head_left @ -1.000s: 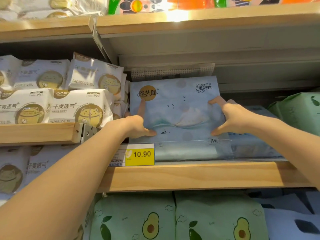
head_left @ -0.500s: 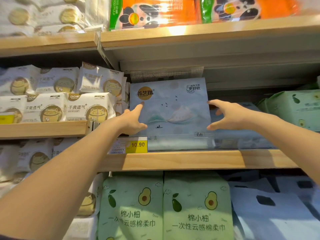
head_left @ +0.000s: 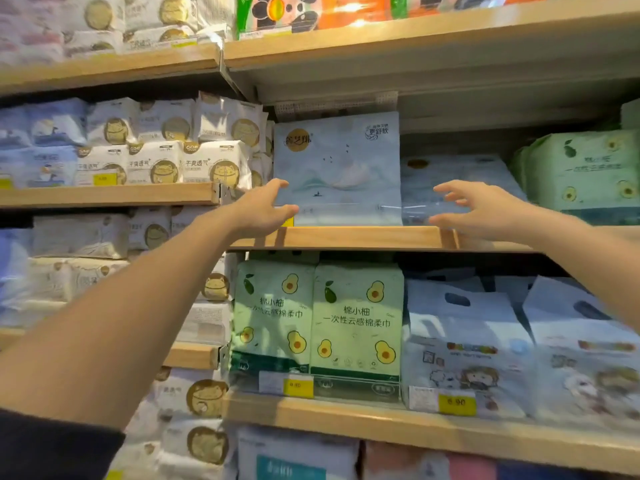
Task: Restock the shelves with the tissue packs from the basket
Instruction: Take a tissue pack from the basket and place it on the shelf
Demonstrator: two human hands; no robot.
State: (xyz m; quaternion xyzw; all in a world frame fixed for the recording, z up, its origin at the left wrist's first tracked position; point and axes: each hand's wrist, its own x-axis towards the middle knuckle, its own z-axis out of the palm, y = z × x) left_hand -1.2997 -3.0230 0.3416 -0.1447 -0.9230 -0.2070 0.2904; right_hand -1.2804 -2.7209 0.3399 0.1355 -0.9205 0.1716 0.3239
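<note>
— Where's the pack?
— The pale blue plastic tissue pack (head_left: 337, 168) stands upright on the wooden shelf (head_left: 346, 238), between white and green packs.
— And the hands?
— Left hand (head_left: 263, 207) spread, fingertips at its lower left corner; right hand (head_left: 481, 211) spread, apart from it.

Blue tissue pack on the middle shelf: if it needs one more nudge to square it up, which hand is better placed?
Left, probably. The left hand sits at the blue tissue pack's lower left corner, thumb against its front. The right hand is open and off to the pack's right, in front of the neighbouring blue packs.
</note>
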